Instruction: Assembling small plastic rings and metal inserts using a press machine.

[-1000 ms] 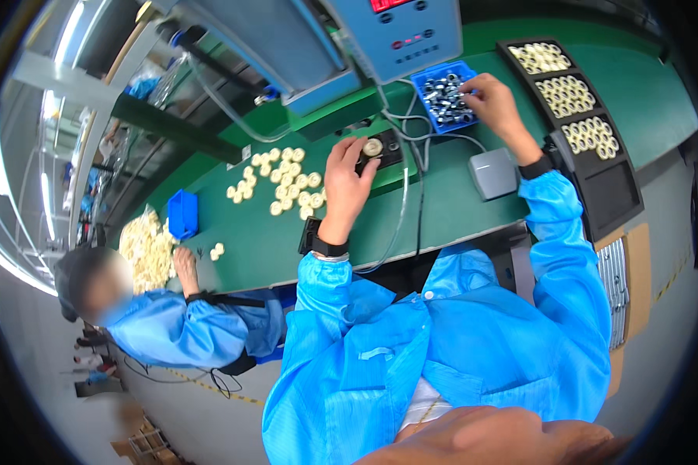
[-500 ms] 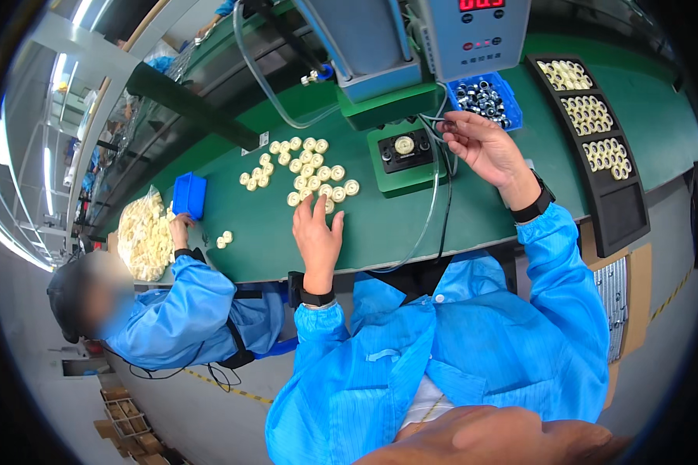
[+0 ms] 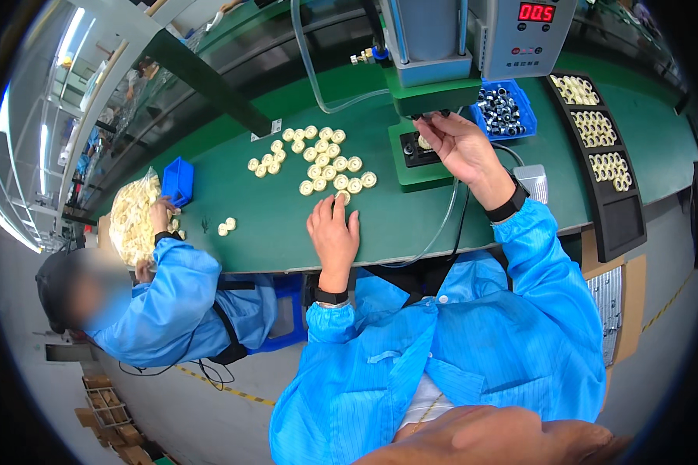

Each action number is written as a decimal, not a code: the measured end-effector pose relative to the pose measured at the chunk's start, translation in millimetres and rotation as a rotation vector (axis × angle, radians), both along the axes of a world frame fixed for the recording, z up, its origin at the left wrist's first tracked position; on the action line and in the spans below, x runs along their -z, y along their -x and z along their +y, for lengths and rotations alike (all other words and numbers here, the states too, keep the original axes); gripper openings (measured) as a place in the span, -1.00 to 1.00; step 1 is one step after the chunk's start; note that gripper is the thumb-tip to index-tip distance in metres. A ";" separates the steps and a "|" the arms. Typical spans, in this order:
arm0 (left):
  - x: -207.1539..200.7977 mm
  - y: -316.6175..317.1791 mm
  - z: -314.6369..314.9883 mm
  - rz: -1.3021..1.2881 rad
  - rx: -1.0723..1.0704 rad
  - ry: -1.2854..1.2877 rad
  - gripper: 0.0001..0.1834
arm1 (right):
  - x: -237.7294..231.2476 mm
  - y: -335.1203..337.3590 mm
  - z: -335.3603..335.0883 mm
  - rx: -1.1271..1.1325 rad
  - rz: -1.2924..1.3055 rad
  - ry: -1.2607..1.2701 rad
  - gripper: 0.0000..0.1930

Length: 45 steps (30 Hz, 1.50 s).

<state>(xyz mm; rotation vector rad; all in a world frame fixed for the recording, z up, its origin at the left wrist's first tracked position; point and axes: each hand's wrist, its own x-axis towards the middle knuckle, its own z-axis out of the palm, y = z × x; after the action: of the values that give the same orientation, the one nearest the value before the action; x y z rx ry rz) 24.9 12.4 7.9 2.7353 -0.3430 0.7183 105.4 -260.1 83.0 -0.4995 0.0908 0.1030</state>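
Note:
My left hand (image 3: 334, 239) lies on the green bench with its fingers stretched out. Its fingertips touch a round cream plastic part (image 3: 342, 197) at the near edge of a loose group of cream parts (image 3: 327, 159). Over the black fixture (image 3: 416, 155) of a bench press (image 3: 434, 91), my right hand (image 3: 473, 155) has its fingers drawn together below the press head. Whatever those fingers hold is too small and hidden to make out. A cream part (image 3: 424, 142) shows in the fixture, partly covered by the hand.
Right of the press, a blue bin (image 3: 529, 116) holds small metal rings. A black compartment tray (image 3: 620, 221) carries rows of cream rings. At left, a co-worker (image 3: 163, 287) reaches toward a bag of cream parts (image 3: 134, 221) near a blue box (image 3: 178, 180). Tubing (image 3: 442, 225) crosses the bench.
My right hand has moved left from beside the blue bin to the fixture under the press. My left hand stays by the near cream parts. The whole view has shifted slightly.

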 end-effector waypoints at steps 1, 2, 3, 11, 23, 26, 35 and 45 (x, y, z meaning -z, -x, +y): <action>1.0 -0.3 -0.1 -0.001 0.002 0.002 -0.53 | -1.5 0.8 -0.7 -0.002 -0.001 0.003 -0.89; 1.5 -0.5 -0.1 -0.003 0.005 0.004 -0.53 | -2.9 1.8 -2.7 0.009 -0.027 -0.005 -0.89; 1.1 0.1 -0.2 -0.003 0.002 0.007 -0.53 | -5.6 3.1 -4.7 0.019 -0.052 -0.014 -0.88; 3.2 0.1 -0.1 -0.012 0.000 -0.007 -0.55 | -27.6 25.1 -9.9 -0.012 -0.174 0.209 -0.71; -0.8 2.4 -2.5 0.026 -0.008 -0.018 -0.55 | -5.7 80.6 -72.8 0.100 -0.411 1.391 -0.46; -0.6 1.8 -4.9 0.009 -0.011 -0.023 -0.56 | 29.7 117.6 -113.6 0.326 -0.437 1.971 -0.45; -4.4 -3.7 -4.6 0.026 -0.021 -0.002 -0.58 | 70.9 131.1 -114.2 0.454 -0.284 2.384 -0.20; -4.9 -0.3 -5.9 0.052 -0.038 0.017 -0.56 | 74.5 140.3 -116.0 0.708 -0.346 2.432 -0.24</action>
<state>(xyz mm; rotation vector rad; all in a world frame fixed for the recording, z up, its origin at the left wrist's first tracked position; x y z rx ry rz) 25.1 6.5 12.8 2.7456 -0.2725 0.6547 -34.9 -376.1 8.5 -2.8425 -0.0015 -0.9443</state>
